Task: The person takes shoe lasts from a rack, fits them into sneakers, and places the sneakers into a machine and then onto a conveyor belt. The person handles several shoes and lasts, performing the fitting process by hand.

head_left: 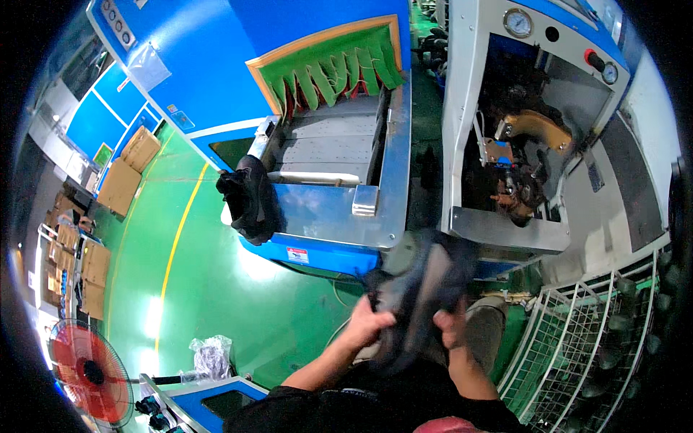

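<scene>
Between my two hands, in front of my body, is dark footwear blurred by motion. A black and grey shoe (411,292) shows most clearly; whether a second one is behind it I cannot tell. My left hand (369,322) grips its left side, thumb lying across it. On the other side my right hand (452,328) is closed on the dark edge, thumb in sight and most fingers hidden. Another black shoe (254,202) rests on the left corner of the steel ledge (317,206) of a blue machine, away from both hands.
Ahead, green strip curtains (328,68) hang over the machine's conveyor (328,141). To the right stands a machine with gauges and an open bay (520,144). A white wire rack (570,339) holding dark shapes is at lower right, a red fan (90,372) at lower left.
</scene>
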The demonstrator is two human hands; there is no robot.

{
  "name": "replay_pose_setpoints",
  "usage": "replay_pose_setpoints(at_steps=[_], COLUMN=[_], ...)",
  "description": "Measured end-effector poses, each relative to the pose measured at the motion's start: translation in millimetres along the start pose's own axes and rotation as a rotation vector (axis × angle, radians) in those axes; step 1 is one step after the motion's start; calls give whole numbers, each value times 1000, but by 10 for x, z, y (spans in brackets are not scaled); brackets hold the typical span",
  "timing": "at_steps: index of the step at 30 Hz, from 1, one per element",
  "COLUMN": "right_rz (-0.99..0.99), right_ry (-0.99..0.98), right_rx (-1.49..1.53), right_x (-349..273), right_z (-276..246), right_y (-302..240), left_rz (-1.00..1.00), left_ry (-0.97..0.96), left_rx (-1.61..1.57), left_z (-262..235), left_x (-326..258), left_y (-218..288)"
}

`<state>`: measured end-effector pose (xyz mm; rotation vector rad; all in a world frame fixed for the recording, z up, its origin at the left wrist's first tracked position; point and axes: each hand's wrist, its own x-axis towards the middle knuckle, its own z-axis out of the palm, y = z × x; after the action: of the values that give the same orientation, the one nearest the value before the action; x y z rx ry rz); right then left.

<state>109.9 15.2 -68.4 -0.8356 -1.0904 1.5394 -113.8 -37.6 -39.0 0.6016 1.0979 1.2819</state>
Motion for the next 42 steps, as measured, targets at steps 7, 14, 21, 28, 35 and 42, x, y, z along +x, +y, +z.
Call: replay_pose_setpoints(at_steps=[7, 14, 21, 28, 35, 42], right_rz=[124, 101, -35, 54, 108, 83], right_ry=[-6, 132, 247, 441, 508, 586], right_rx=[819, 850, 837, 338, 118, -18], right_x=[-336, -903, -997, -807, -749, -677], right_z=[-751, -1105, -1087, -967, -832, -744], right_y=[-347, -163, -189, -376, -546, -676], left_rz=[-415, -413, 71, 64, 476, 885], left_ry=[-257, -99, -174, -267, -276, -179], left_rx=[-453, -352, -491, 404, 965, 1044], left_z=[1008, 1101, 369, 496, 997, 1004], left_x=[74, 153, 809, 498, 77, 103], left_y=[59, -364, 637, 726, -303, -224])
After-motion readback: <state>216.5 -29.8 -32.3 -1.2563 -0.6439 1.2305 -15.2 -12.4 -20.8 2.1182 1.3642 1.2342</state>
